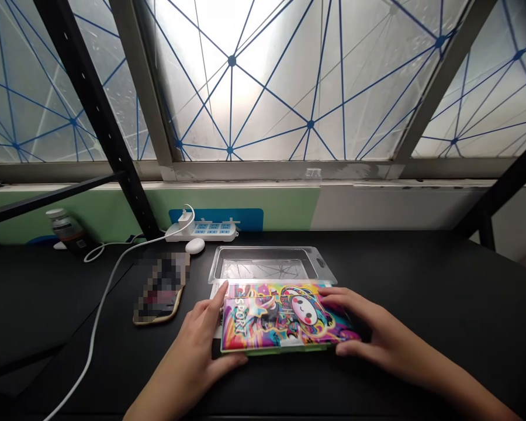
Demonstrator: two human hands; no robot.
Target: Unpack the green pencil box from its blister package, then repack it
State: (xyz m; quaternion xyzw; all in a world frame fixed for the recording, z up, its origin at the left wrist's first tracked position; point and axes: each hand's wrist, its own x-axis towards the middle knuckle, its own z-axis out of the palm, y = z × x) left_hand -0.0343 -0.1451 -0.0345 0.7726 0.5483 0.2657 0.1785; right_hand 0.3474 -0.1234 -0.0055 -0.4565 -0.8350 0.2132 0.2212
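A flat, brightly printed case (284, 318) with a cartoon face and the word "SPORT" lies on the black table (421, 280) in front of me. My left hand (199, 345) grips its left end, thumb under the near edge and fingers along the side. At its right end my right hand (368, 330) holds it, fingers curled over the top and front edges. Just behind the case lies a clear plastic blister tray (269, 266).
A phone (160, 289) lies to the left of the case. Behind it sit a white power strip (204, 230), a small white oval object (195, 245) and a white cable (94, 327) running to the near left. A bottle (65, 229) lies at far left.
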